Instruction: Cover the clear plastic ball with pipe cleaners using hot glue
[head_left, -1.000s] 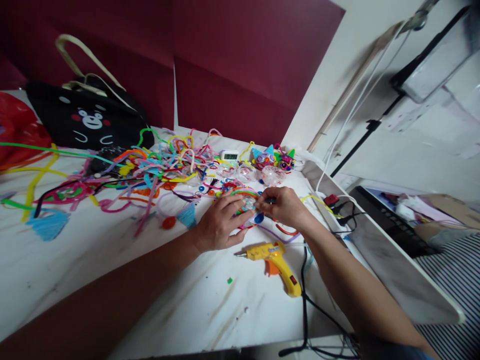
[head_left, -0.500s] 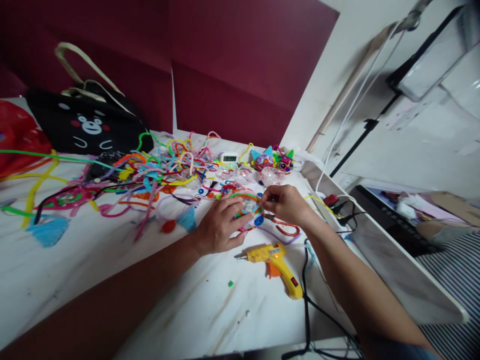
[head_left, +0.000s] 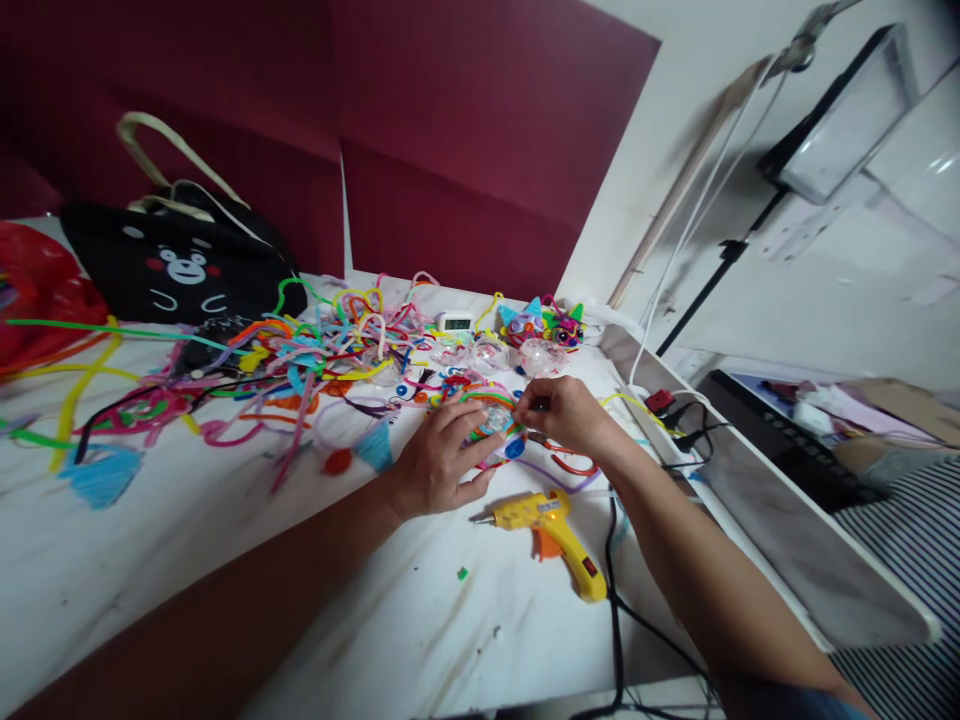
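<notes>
My left hand [head_left: 439, 458] rests with curved fingers over a round, clear craft piece [head_left: 495, 420] wrapped in colourful pipe cleaners, holding it against the table. A blue disc [head_left: 514, 448] shows on the piece's near right side. At its right edge, my right hand [head_left: 564, 415] is closed in a pinch; whatever sits between those fingertips is hidden. Orange-handled scissors [head_left: 576, 466] lie partly under the right hand. Nearer to me, a yellow glue gun [head_left: 551, 520] lies on its side, nozzle pointing left.
Tangled pipe cleaners [head_left: 322, 350] spread over the table's left and back. Behind the hands stand clear plastic bowls [head_left: 541, 357], a small digital clock [head_left: 455, 322] and a decorated blue-eared figure [head_left: 523, 324]. A power strip [head_left: 651, 420] with cables runs along the right side.
The view has shifted slightly. Both hands stay at the craft piece, and the right fingers have curled a little at its edge.
</notes>
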